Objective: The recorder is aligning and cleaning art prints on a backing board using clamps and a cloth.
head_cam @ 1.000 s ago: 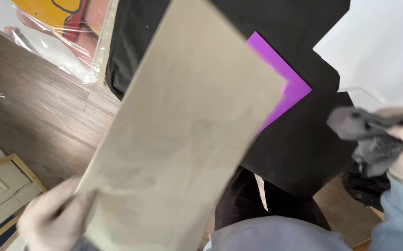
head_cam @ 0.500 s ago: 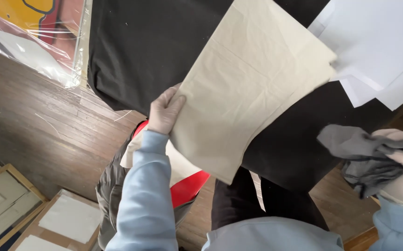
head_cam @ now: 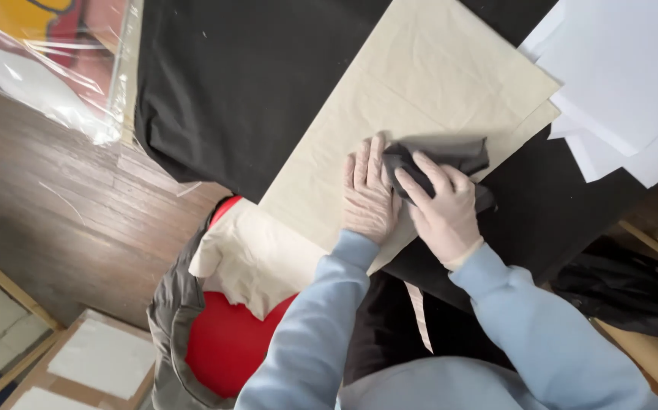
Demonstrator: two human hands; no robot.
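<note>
Two hands, left hand point(head_cam: 369, 193) and right hand point(head_cam: 443, 209), both gloved. One grey cloth point(head_cam: 439, 158) under the right. One large beige paper sheet point(head_cam: 427, 91). One black fabric point(head_cam: 245, 83) over the table. Several white sheets point(head_cam: 625, 68) far right, count unclear. One red seat point(head_cam: 226, 345) near left.

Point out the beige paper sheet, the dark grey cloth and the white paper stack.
beige paper sheet point(head_cam: 420, 83), head view, bare middle.
dark grey cloth point(head_cam: 450, 156), head view, upper fold.
white paper stack point(head_cam: 625, 68), head view, top sheet.
</note>
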